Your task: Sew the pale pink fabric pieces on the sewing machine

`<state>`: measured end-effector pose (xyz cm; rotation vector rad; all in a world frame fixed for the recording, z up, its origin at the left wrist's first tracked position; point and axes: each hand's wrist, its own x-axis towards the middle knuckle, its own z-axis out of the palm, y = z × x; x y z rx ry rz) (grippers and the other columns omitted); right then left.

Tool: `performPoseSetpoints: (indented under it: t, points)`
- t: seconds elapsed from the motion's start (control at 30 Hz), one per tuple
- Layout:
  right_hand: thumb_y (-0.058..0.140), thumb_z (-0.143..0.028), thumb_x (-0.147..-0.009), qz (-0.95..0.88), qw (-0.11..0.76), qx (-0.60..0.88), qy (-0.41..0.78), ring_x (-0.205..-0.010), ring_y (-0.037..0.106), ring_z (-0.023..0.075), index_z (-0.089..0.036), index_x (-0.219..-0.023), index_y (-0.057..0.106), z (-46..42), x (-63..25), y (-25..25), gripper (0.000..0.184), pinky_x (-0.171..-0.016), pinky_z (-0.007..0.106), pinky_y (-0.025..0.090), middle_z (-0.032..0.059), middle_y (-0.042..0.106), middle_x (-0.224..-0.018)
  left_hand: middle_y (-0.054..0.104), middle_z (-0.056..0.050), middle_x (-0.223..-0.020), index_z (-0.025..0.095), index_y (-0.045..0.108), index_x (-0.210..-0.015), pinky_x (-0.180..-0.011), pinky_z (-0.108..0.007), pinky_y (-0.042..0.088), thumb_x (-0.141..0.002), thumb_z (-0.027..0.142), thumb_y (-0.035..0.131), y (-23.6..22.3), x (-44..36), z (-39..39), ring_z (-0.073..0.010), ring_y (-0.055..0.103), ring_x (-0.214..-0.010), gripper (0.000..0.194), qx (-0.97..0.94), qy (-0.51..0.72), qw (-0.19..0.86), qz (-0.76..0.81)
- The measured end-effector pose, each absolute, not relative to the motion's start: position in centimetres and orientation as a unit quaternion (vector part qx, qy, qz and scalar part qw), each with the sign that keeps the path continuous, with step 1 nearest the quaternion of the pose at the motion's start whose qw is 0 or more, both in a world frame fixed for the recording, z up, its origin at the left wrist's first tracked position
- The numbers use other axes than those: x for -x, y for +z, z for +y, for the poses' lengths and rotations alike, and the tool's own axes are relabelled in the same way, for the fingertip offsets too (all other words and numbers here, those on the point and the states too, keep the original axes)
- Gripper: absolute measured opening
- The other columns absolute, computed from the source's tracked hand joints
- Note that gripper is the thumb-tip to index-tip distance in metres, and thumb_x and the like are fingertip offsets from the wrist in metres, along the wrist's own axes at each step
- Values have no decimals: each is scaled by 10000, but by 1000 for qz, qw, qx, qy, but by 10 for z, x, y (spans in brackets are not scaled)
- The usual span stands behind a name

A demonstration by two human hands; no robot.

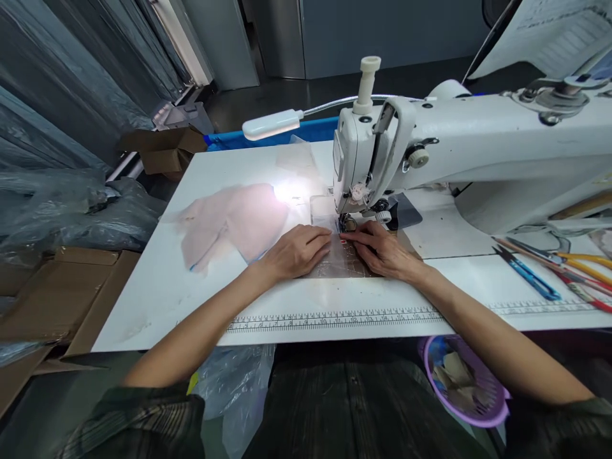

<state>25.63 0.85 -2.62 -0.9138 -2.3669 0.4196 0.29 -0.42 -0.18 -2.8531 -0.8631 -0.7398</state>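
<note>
A white sewing machine (366,159) stands over a thin see-through fabric (335,258) on the table. Flat on that fabric, left of the presser foot (348,223), rests my left hand (301,252), its fingers side by side and stretched out. My right hand (382,252) lies to the right of the foot, with its forefinger reaching close to the needle area. A small red-and-white mark (343,241) shows by that fingertip. Both hands press down on the material; I see no pinch. Sheer pink fabric pieces (239,220) lie to the left.
A lit lamp (272,124) hangs over the white table (143,293). Blue thread snips (528,274) and scissors (586,258) lie on the right. A printed ruler (306,320) runs along the front edge. Below hangs a purple basket (492,417); cardboard boxes (62,293) stand left.
</note>
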Motion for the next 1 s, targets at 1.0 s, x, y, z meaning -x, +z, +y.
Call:
performPoseSetpoints:
  t: [1.0]
  points:
    - [376, -311, -1003, -909, 218, 331, 129, -914, 555, 206, -259, -1350, 582, 20, -260, -23, 407, -803, 351, 511, 108, 557, -1035, 739, -101, -968, 222, 741, -939, -749, -355, 575, -877, 220, 643, -1, 20, -25, -185, 687, -889, 116, 915, -261, -223, -211]
